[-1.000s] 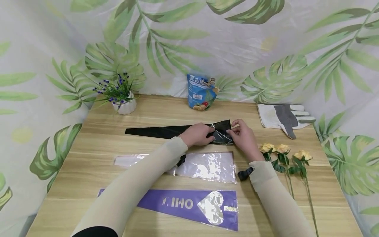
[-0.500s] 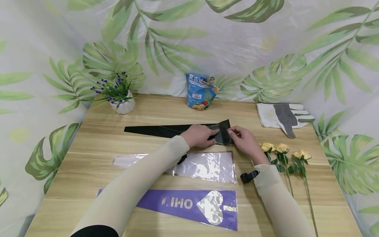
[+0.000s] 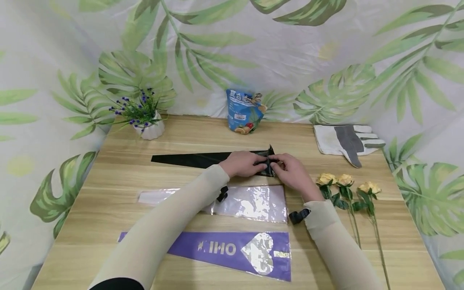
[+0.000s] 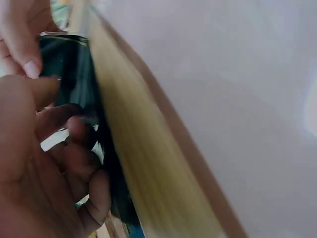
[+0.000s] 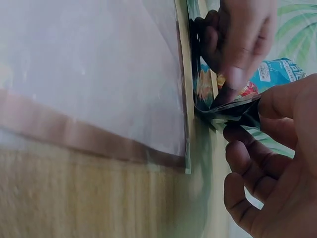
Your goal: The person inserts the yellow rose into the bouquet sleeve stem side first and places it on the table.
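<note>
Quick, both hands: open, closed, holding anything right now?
Left hand: fingers bent at the black sleeve; whether it grips cannot be told.
Right hand: closed, pinching the black sleeve at its wide end.

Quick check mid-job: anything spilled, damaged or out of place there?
Nothing looks spilled or damaged. Only the wide end of the black sleeve looks odd: it's bent up at the right hand, probably just from handling.
</note>
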### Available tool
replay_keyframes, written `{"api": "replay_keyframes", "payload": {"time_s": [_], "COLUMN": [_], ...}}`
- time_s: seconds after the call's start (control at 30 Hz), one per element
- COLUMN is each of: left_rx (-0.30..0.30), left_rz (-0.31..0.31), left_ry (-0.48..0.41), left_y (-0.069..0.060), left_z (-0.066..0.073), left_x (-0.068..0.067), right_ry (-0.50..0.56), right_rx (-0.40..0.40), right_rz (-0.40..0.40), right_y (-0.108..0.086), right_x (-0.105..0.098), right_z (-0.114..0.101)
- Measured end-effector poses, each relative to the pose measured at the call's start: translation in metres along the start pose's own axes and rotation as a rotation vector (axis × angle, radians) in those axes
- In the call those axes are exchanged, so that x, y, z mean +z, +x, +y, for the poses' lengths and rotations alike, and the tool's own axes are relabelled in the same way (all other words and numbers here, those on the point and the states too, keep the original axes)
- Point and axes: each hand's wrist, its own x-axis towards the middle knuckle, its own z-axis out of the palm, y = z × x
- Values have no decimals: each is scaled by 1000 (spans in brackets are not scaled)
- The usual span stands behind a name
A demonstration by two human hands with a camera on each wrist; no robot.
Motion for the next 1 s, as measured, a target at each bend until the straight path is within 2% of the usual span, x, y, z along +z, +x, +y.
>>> {"api": "replay_keyframes", "payload": {"time_s": [0.17,0.23,0.33,0.4,0.57,0.67,0.77,0.87,1.0], "left_rx": [-59,-46,-4,3,-68,-64,-47,-65,-57], "left_rz": [84,108,104,108,144,128,106,115,127], "left_ry": [-251,-335,-419,-438,-459,-463,-452,-466,-488], "left_y": [4,8,13,13,4,3,7,7,7], "left_z": [5,7,10,10,4,4,7,6,7], "left_x": [-3,-3,-3,-3,-7,-8,-7,-6,-4], "right_ry": [2,10,-3,-7,40,65,107,201,309], "right_rx": [-16,-7,15,8,-46,-45,-21,16,112], "right_rz": [10,20,42,45,6,15,31,39,96], "right_y": [-2,-4,-8,-8,4,6,3,-1,-22], "right_x": [-2,-5,-7,-6,2,2,1,1,-11], "right_z": [3,5,10,11,8,8,12,13,14]}}
